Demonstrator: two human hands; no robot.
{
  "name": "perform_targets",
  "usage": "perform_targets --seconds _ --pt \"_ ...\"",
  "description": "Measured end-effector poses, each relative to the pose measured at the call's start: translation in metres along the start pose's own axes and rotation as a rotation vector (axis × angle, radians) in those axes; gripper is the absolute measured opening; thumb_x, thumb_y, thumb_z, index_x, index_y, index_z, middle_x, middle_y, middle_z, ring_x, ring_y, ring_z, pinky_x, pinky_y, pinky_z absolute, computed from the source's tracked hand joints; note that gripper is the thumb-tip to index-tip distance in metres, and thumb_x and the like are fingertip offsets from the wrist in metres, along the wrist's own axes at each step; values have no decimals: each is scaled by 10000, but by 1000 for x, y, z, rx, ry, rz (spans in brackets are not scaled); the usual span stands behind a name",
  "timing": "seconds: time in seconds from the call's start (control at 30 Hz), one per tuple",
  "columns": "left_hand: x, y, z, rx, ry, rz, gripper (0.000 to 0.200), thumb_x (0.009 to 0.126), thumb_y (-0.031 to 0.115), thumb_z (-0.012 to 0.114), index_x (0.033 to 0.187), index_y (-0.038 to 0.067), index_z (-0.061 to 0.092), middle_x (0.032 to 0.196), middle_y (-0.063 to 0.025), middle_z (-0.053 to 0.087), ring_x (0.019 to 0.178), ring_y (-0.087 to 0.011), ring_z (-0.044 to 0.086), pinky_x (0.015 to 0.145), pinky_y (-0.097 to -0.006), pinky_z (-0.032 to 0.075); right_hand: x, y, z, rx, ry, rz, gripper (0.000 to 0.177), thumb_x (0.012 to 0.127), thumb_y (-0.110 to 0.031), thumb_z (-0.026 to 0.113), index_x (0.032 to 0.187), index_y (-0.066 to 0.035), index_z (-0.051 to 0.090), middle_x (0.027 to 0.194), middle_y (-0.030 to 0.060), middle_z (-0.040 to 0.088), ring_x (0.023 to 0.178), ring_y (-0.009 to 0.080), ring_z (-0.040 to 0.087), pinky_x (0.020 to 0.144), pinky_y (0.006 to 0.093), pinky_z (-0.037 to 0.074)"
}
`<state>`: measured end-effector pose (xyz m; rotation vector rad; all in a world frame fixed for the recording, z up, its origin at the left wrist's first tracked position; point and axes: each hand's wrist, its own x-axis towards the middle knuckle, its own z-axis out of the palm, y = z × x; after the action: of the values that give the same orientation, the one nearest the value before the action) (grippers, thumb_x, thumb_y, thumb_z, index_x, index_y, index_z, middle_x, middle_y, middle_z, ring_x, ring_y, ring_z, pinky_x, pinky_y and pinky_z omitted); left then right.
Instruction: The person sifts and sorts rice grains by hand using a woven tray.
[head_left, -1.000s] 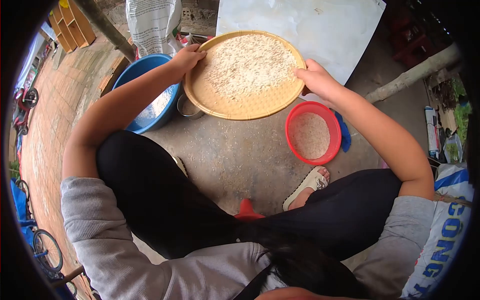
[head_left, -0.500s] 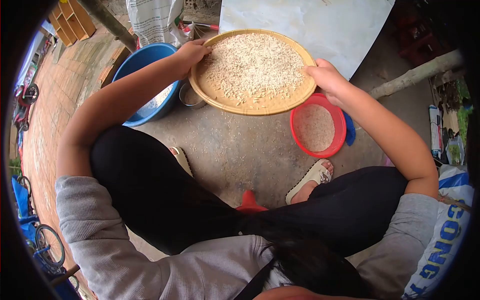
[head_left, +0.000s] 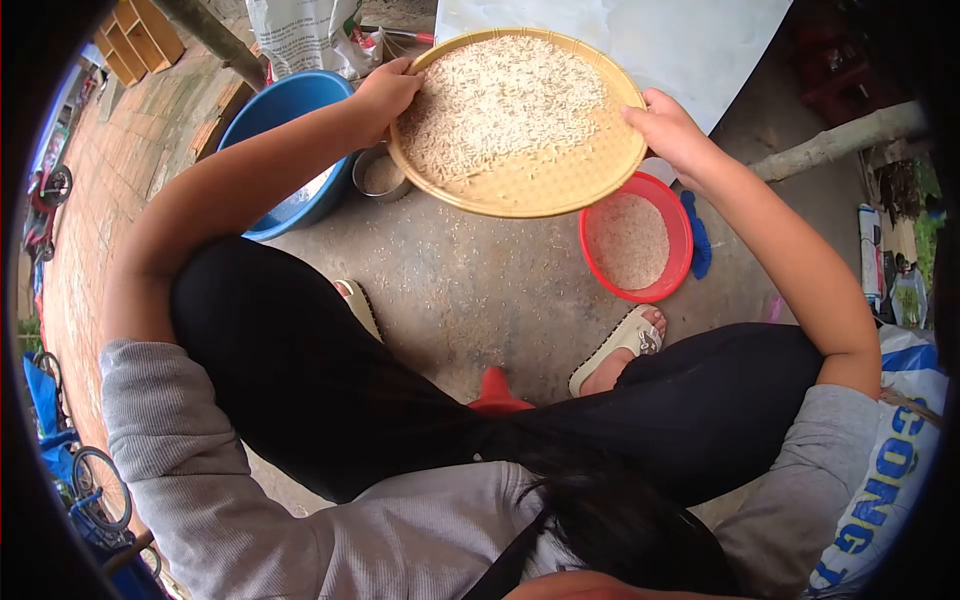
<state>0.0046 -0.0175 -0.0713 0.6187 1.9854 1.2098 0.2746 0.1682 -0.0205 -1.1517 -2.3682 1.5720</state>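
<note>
A round, shallow woven winnowing tray (head_left: 560, 185) is held up in front of me between both hands. Pale grains (head_left: 510, 100) lie spread over it, thickest toward its far and left parts, while the near right part shows bare weave. My left hand (head_left: 388, 97) grips the left rim, fingers partly hidden under the tray. On the right rim, my right hand (head_left: 668, 132) is closed with the thumb on top. Below the tray's right side stands a red basin (head_left: 686, 240) with grain in it. A blue tub (head_left: 255, 125) stands beneath my left forearm, with pale material inside.
A small metal bowl (head_left: 381, 173) sits beside the tub. Beyond it are a white printed sack (head_left: 300, 35) and a large pale sheet (head_left: 690, 50). Scattered grains dot the concrete floor (head_left: 450, 290). A blue object (head_left: 697, 235) lies by the basin, and a wooden pole (head_left: 845, 140) is at right.
The tray has moved slightly away from me and to the right with both hands. Its grains have shifted toward the far left, baring more weave at the near right.
</note>
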Motion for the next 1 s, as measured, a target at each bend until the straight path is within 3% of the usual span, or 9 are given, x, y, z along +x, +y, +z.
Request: perform_targets --seconds 0.17,0.27,0.3,0.47,0.53,0.67,0.8,0.9,1.0 --pt "-32 44 29 221 34 142 279 931 202 482 1171 60 489 941 -61 577 820 -141 578 726 -296 480 28 43 -30 26 71 11 297 903 -189 451 1101 28 493 971 136 612 828 192 613 727 347 494" --pt "-6 22 9 65 -60 129 281 934 201 482 1175 57 495 956 -65 588 836 -147 590 746 -298 487 8 16 -9 -1 147 -33 291 901 -183 448 1097 27 491 958 132 608 838 192 608 717 348 492" --pt "-2 18 1 42 -109 58 280 939 198 478 1179 56 502 962 -70 598 839 -149 599 747 -302 492 7 10 -7 -67 13 -23 302 939 -220 437 1138 5 472 990 105 608 859 160 610 750 308 491" --pt "-22 30 13 -66 -46 -32 261 941 219 453 1155 79 508 876 -59 590 749 -149 598 592 -310 505 1 19 -17 -40 -79 42 298 939 -224 434 1125 4 482 967 97 616 851 157 612 716 311 491" --pt "-37 46 25 230 -36 76 277 926 234 477 1156 81 503 852 -63 579 727 -159 595 566 -303 497 9 34 -33 -85 -112 129 292 942 -227 432 1112 2 499 959 92 622 856 155 613 725 310 488" --pt "4 8 16 143 -77 151 289 920 233 486 1177 103 505 896 -61 600 674 -163 598 516 -296 486 1 22 -10 15 117 157 273 943 -227 446 1095 -9 507 971 98 624 829 151 614 725 302 486" --pt "2 2 -5 -46 -86 -3 308 928 197 476 1210 85 526 918 -55 617 805 -128 601 650 -294 509 -19 -12 -1 -24 -124 60 276 942 -248 459 1076 -9 494 913 85 610 760 146 597 651 299 492" --pt "-4 28 13 71 13 242 284 917 198 484 1168 71 530 896 -61 609 783 -147 590 652 -296 494 12 29 -29 -99 -69 63 265 948 -256 440 1042 -17 504 875 82 602 723 138 580 621 304 482" --pt "-34 64 35 198 15 211 315 905 196 501 1193 69 503 1008 -87 583 938 -161 538 819 -304 425 21 51 -30 -135 -46 74 260 956 -258 411 1007 -26 518 827 73 595 687 124 560 584 293 450"
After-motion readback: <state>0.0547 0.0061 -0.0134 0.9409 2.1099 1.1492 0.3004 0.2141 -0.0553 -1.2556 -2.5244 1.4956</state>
